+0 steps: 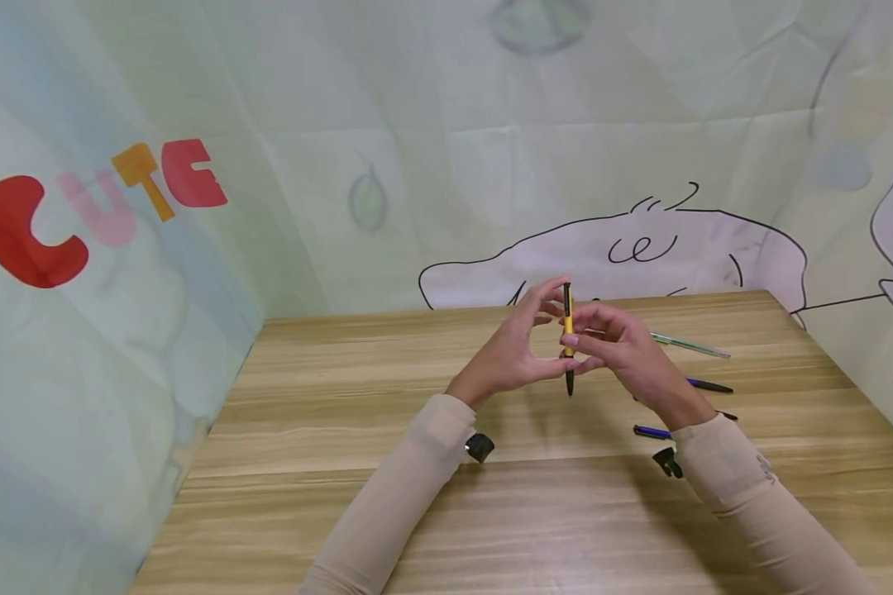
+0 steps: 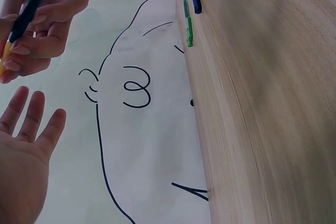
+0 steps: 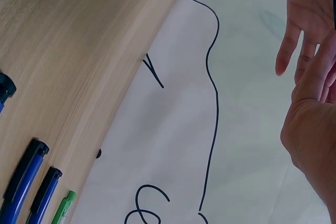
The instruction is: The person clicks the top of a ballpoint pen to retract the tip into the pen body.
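Note:
A yellow and black pen [image 1: 569,326] stands nearly upright above the table, its black tip pointing down. My right hand [image 1: 625,351] pinches the yellow middle between thumb and fingers. My left hand [image 1: 509,351] curves around from the other side, index fingertip at the pen's top and thumb at its lower part. In the left wrist view, the pen's dark end [image 2: 30,11] shows between the right fingers, while the left hand's [image 2: 23,166] other fingers spread loosely. The right wrist view has the right hand [image 3: 312,129] overlapping the left hand [image 3: 310,9] at the edge.
On the wooden table [image 1: 327,413], to the right, lie several pens: a green one [image 1: 690,344], a dark blue one [image 1: 709,385] and a blue one [image 1: 651,431], partly behind the right forearm. A printed cloth [image 1: 432,165] hangs behind the table's back edge.

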{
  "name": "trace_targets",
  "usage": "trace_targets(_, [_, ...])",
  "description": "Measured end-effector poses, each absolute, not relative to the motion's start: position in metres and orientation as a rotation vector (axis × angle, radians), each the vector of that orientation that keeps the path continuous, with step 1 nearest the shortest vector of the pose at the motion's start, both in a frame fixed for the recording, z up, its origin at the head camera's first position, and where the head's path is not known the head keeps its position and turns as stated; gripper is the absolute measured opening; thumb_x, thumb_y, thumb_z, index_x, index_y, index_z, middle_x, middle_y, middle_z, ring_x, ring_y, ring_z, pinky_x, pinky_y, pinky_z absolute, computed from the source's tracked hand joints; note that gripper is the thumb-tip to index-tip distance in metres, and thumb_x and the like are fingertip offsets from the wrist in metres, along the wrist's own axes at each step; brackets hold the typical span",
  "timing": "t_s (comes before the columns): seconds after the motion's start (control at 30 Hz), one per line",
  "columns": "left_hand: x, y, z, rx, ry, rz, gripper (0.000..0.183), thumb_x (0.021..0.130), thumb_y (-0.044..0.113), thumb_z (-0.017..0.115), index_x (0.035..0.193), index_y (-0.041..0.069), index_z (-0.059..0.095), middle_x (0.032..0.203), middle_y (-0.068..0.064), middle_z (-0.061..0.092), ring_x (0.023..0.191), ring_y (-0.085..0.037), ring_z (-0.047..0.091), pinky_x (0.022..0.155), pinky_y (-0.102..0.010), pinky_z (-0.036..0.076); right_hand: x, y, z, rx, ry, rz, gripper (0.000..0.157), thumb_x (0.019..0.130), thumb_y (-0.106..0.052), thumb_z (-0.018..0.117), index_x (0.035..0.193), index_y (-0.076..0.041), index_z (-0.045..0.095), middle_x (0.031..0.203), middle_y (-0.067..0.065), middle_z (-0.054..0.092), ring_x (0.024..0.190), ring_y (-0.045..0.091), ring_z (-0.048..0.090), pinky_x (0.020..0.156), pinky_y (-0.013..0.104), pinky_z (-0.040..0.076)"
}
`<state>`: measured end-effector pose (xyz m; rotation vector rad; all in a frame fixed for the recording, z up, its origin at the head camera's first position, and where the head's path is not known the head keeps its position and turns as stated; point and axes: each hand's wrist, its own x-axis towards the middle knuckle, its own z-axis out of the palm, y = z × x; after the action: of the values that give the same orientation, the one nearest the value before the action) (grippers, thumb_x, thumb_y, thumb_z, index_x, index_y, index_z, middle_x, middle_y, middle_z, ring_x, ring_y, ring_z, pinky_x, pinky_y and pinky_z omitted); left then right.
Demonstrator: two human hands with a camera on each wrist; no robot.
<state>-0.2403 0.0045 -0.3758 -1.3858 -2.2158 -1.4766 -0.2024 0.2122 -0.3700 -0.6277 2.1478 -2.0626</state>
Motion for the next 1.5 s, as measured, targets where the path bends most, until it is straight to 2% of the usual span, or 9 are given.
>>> trace_targets(0.4, [-0.2389,0.0045,-0.3739,-1.386,-2.233,-1.493,0.104,0.079,0.009,0.087,0.159,0.015,0.022,0.139,-0.011,0.047,0.127,-0.023,0.050,0.111,-0.046,0.047,-0.2026,0.2109,-0.3699,-0.607,2.120,-2.070,0.017,0.098,-0.010,0.067,0.114,-0.007,0.064,0.100,0.005,0.066,0.090,0.016,0.066,0.073,0.040,0.064])
trace_targets(0.7, [-0.2410,0.0049,-0.3756,-1.392,-2.235,-1.432,0.102,0.081,0.011,0.086,0.159,0.013,0.021,0.136,-0.009,0.049,0.126,-0.019,0.051,0.111,-0.038,0.046,-0.2027,0.2107,-0.3706,-0.579,2.136,-2.061,0.017,0.098,-0.011,0.067,0.115,-0.007,0.064,0.101,0.005,0.066,0.091,0.016,0.066,0.074,0.041,0.064])
trace_targets(0.9, [-0.2412,0.0045,-0.3756,-1.400,-2.226,-1.428,0.102,0.080,0.010,0.086,0.159,0.011,0.021,0.136,-0.009,0.048,0.125,-0.018,0.051,0.110,-0.041,0.047,-0.2022,0.2105,-0.3704,-0.586,2.136,-2.062,0.017,0.099,-0.011,0.067,0.115,-0.008,0.064,0.100,0.005,0.066,0.091,0.017,0.067,0.074,0.040,0.064])
trace_targets(1.13, [-0.2403,0.0043,-0.3752,-1.404,-2.219,-1.430,0.102,0.080,0.010,0.086,0.159,0.014,0.021,0.136,-0.009,0.049,0.125,-0.020,0.052,0.110,-0.048,0.047,-0.2019,0.2101,-0.3709,-0.579,2.131,-2.068,0.017,0.098,-0.011,0.067,0.114,-0.008,0.064,0.100,0.005,0.066,0.091,0.017,0.066,0.074,0.040,0.064])
trace_targets(1.37, [-0.2419,0.0046,-0.3764,-1.402,-2.228,-1.425,0.100,0.082,0.011,0.085,0.159,0.015,0.021,0.136,-0.009,0.049,0.125,-0.019,0.052,0.111,-0.045,0.047,-0.2020,0.2101,-0.3703,-0.582,2.132,-2.069,0.016,0.098,-0.010,0.067,0.114,-0.008,0.064,0.100,0.005,0.066,0.091,0.017,0.066,0.074,0.040,0.064])
trace_targets(1.5, [-0.2423,0.0044,-0.3762,-1.405,-2.225,-1.420,0.100,0.082,0.011,0.085,0.158,0.011,0.021,0.136,-0.009,0.049,0.125,-0.020,0.052,0.110,-0.047,0.047,-0.2028,0.2101,-0.3701,-0.573,2.139,-2.062,0.017,0.098,-0.012,0.068,0.114,-0.008,0.064,0.100,0.005,0.066,0.092,0.017,0.066,0.074,0.040,0.064])
